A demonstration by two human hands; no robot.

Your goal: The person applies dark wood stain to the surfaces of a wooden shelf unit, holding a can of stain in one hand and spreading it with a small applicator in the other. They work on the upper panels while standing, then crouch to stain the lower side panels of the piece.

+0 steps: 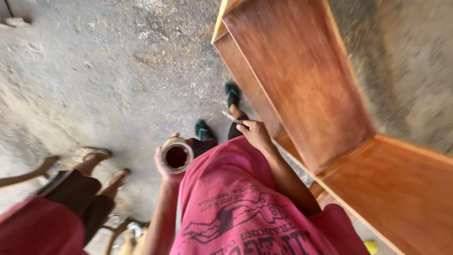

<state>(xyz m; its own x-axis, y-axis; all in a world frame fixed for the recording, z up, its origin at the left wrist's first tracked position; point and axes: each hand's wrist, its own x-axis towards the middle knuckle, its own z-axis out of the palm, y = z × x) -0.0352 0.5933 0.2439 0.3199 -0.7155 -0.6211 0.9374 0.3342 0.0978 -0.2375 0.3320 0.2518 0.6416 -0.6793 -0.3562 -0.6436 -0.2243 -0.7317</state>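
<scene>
My left hand (165, 171) grips a small round tin (176, 157) with dark brown liquid in it, held in front of my pink shirt. My right hand (257, 133) holds a thin brush (232, 117) that points up and to the left, close to the lower edge of a large wooden cabinet (302, 80). The cabinet is reddish brown and glossy and lies open on its side at my right. Beyond my hands, on the floor, are my feet in green sandals (231, 93).
Another person stands at the left, in a pink top and dark shorts, with sandalled feet (94, 154). The floor (118, 71) is rough grey concrete with scattered sawdust. Pale wooden pieces (42, 167) show near that person. A small yellow object (373, 246) lies at the bottom right.
</scene>
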